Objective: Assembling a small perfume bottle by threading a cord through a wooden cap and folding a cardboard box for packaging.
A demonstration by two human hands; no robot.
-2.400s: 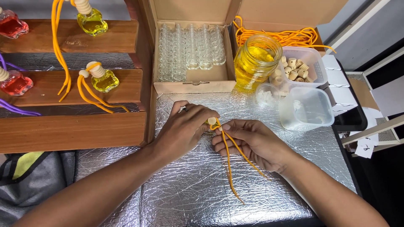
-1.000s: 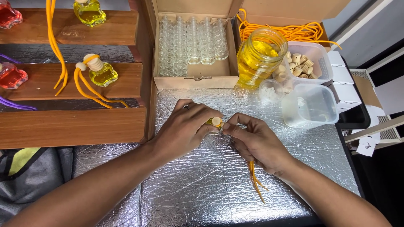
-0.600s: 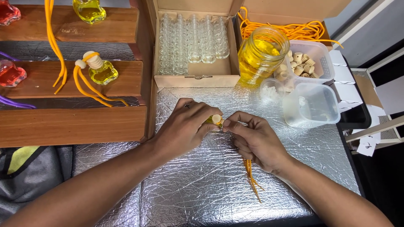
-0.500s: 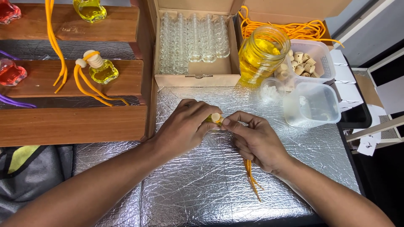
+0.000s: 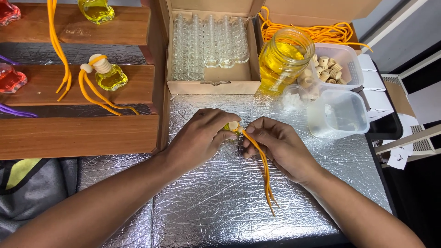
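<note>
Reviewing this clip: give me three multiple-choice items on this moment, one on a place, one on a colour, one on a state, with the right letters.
1. Where does the orange cord trail?
A. over the silver foil mat, below the right hand
B. into the cardboard box
C. across the wooden shelf

2. What colour is the liquid in the glass jar?
A. red
B. yellow
C. purple

3. What state is the small bottle in?
A. lying alone on the mat
B. standing in the box
C. held between both hands

Key: 1 A, the cord lies on the foil mat; 2 B, the jar shows yellow; 3 C, left hand and right hand pinch it.
</note>
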